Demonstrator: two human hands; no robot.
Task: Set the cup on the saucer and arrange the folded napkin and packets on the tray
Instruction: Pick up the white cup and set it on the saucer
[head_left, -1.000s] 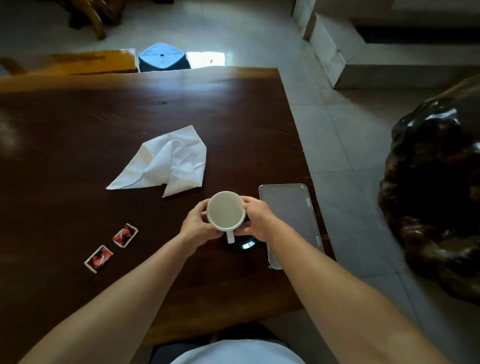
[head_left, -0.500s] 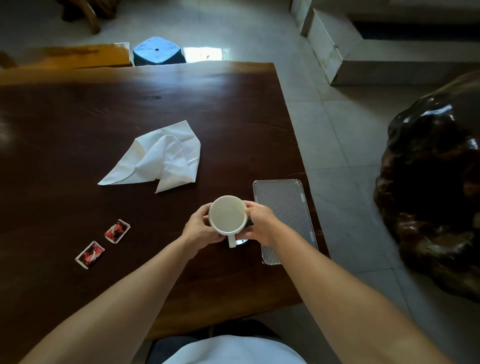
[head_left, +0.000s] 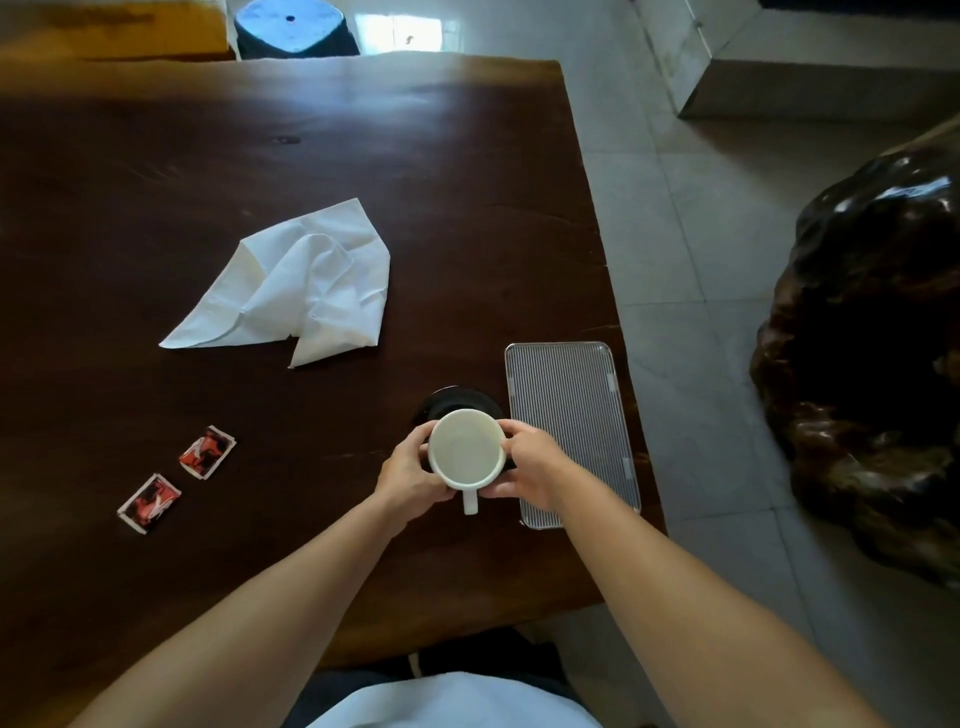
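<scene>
Both hands gripped the white cup (head_left: 466, 449): left hand (head_left: 408, 475) curled round one side, right hand (head_left: 530, 462) round the other, handle toward me. The cup was just left of the tray (head_left: 571, 431), over the black saucer (head_left: 457, 400); contact unclear. The rumpled napkin (head_left: 306, 283) lay left of and beyond the tray, and the red packets (head_left: 207, 451) well left of it.

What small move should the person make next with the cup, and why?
Probably ease the cup forward and down onto the saucer: the left hand and right hand grip it, and the dark saucer shows mostly beyond its far rim.
</scene>
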